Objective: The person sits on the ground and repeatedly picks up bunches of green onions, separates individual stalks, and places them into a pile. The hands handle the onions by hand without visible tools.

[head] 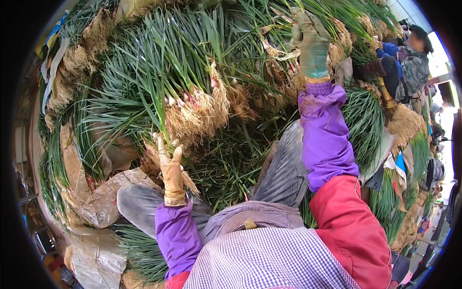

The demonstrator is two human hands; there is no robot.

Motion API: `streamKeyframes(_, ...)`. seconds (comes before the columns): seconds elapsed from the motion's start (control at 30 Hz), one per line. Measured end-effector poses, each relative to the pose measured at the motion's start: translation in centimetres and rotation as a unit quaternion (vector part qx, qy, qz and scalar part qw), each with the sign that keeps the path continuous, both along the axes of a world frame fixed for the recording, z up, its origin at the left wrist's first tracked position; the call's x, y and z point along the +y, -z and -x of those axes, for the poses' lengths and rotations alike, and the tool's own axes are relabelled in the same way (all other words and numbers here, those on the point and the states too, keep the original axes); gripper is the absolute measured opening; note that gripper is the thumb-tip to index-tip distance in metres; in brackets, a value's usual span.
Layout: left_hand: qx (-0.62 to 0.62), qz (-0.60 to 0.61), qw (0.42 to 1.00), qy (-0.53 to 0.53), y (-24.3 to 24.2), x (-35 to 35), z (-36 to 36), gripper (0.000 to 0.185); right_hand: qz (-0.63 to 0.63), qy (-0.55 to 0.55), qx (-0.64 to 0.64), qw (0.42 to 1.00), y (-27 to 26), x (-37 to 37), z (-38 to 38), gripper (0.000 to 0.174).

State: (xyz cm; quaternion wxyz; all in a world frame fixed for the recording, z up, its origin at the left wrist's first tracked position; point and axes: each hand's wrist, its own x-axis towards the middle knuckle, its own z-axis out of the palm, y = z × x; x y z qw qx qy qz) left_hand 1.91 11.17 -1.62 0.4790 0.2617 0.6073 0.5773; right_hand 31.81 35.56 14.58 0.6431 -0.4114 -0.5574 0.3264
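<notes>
In its tan glove, my left hand (170, 169) grips a young garlic plant (163, 127). Long green leaves rise above the fingers, while pale roots hang beside the wrist. Just beyond that hand lies a pile of garlic plants (186, 95) with pinkish-white bulbs and shaggy straw-coloured roots. My right hand (311, 39), gloved in beige and green, reaches to the far side of the pile. Its fingers are bent among leaves and stalks, near a yellowed leaf (271, 28) and a plant with pale roots (276, 51). Whether they grip a stalk is hidden.
Loose green leaves (231, 164) cover the ground between my knees. Crumpled plastic sheeting (108, 195) lies by my left knee. More garlic bundles (364, 124) stand at right, and others (72, 72) line the left. A person (411, 68) sits at the upper right.
</notes>
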Motion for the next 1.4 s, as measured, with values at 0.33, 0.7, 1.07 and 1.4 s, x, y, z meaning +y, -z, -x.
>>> streamKeyframes(0.33, 0.043, 0.033, 0.997, 0.045, 1.0, 0.7, -0.2, 0.076, 0.302, 0.115, -0.598, 0.733, 15.3, 16.6, -1.6, 0.046)
streamKeyframes(0.7, -0.01, 0.05, 0.998, 0.024, 1.4, 0.8, 0.0, 0.071, 0.392, 0.061, -0.62, 0.677, 17.5, 17.4, 1.5, 0.044)
streamKeyframes(1.07, -0.016, 0.053, 0.998, 0.011, 1.6, 1.0, 0.0, 0.069, 0.309, -0.04, -0.514, 0.799, 13.9, 8.7, 14.2, 0.031)
streamKeyframes(1.4, -0.027, 0.028, 0.999, -0.001, 1.6, 0.2, 0.0, 0.073, -0.035, 0.067, -0.663, 0.745, 5.9, 6.2, 4.5, 0.025)
